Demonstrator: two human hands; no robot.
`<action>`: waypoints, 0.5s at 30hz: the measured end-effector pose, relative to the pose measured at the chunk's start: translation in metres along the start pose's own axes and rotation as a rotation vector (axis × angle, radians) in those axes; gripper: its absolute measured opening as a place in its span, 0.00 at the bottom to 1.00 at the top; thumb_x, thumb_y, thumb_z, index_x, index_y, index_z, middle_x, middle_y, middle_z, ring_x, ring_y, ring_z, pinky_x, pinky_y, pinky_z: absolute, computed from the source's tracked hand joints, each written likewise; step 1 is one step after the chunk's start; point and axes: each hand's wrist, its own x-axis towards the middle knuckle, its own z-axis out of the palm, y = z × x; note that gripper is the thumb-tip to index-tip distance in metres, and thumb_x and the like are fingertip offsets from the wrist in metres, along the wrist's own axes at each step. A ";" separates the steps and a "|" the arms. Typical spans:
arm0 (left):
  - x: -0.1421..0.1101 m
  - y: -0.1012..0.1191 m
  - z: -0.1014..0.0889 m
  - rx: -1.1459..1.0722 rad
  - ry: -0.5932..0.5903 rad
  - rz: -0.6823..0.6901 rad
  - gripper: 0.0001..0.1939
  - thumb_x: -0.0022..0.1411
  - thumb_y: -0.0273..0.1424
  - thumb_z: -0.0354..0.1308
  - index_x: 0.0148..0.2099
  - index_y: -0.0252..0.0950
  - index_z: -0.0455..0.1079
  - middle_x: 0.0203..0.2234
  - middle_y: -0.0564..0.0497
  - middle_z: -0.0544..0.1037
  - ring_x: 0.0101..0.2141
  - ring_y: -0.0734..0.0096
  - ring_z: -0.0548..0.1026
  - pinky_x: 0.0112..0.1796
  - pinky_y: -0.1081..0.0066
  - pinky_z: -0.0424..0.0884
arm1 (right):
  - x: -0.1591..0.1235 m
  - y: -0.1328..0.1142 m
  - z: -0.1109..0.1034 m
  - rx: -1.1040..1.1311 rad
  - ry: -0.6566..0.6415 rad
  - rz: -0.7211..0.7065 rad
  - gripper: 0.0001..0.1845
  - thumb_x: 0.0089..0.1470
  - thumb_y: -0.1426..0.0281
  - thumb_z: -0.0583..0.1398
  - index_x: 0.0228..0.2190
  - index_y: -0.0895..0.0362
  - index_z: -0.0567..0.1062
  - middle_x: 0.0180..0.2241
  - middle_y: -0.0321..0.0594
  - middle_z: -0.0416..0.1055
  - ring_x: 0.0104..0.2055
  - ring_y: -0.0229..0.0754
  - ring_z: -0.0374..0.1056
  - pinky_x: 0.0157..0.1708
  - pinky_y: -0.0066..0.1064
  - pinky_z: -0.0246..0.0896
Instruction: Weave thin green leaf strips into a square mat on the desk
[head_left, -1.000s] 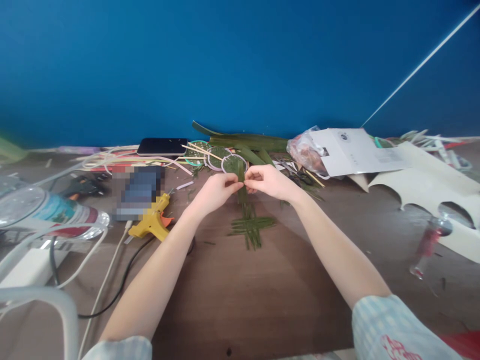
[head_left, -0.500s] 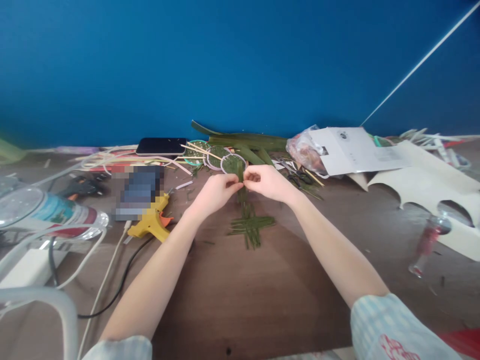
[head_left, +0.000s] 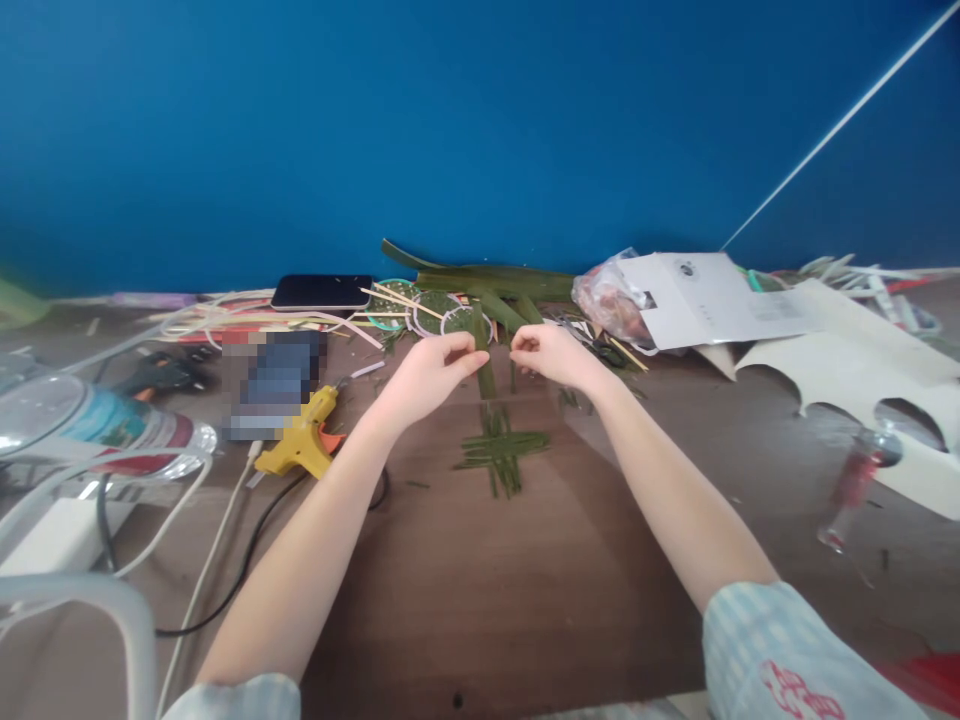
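Note:
My left hand [head_left: 427, 375] pinches a green leaf strip [head_left: 485, 375] that hangs down towards the table. My right hand [head_left: 551, 355] is a little to the right of it, fingers pinched on a thinner sliver split from the same leaf. Below both hands a small cross of woven green leaf strips [head_left: 501, 450] lies on the brown table [head_left: 465, 590]. Behind the hands lie round leaf-covered discs [head_left: 435, 312] and long green leaves [head_left: 495, 282].
A yellow glue gun [head_left: 304, 438] with a black cord lies to the left, beside a plastic bottle [head_left: 97, 425] and a dark phone [head_left: 322, 291]. At right are white paper sheets [head_left: 705, 300], cut cardboard [head_left: 862, 380], a plastic bag [head_left: 607, 300] and a small glass bottle [head_left: 855, 480].
My hands have risen slightly and moved apart. The leaf strip between them is now split, with my right hand drawing a thin sliver away to the right.

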 end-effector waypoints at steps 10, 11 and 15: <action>0.005 -0.014 0.006 -0.035 -0.010 -0.083 0.08 0.57 0.33 0.48 0.28 0.36 0.60 0.23 0.54 0.70 0.28 0.72 0.67 0.34 0.70 0.60 | 0.004 0.015 0.001 -0.142 0.095 0.028 0.04 0.41 0.73 0.60 0.24 0.57 0.68 0.21 0.34 0.66 0.25 0.37 0.62 0.30 0.29 0.54; 0.005 -0.015 0.007 -0.033 -0.016 -0.079 0.07 0.57 0.33 0.48 0.28 0.36 0.60 0.23 0.54 0.71 0.28 0.72 0.67 0.34 0.70 0.61 | 0.004 0.014 0.000 -0.134 0.119 0.031 0.04 0.42 0.73 0.60 0.25 0.57 0.68 0.21 0.34 0.66 0.26 0.37 0.62 0.30 0.30 0.55; 0.005 -0.015 0.008 0.039 -0.033 -0.072 0.10 0.57 0.32 0.48 0.25 0.36 0.61 0.23 0.54 0.71 0.28 0.72 0.67 0.33 0.71 0.60 | 0.000 0.001 -0.004 0.116 0.097 -0.018 0.03 0.47 0.70 0.56 0.26 0.57 0.68 0.24 0.36 0.68 0.26 0.36 0.63 0.30 0.29 0.58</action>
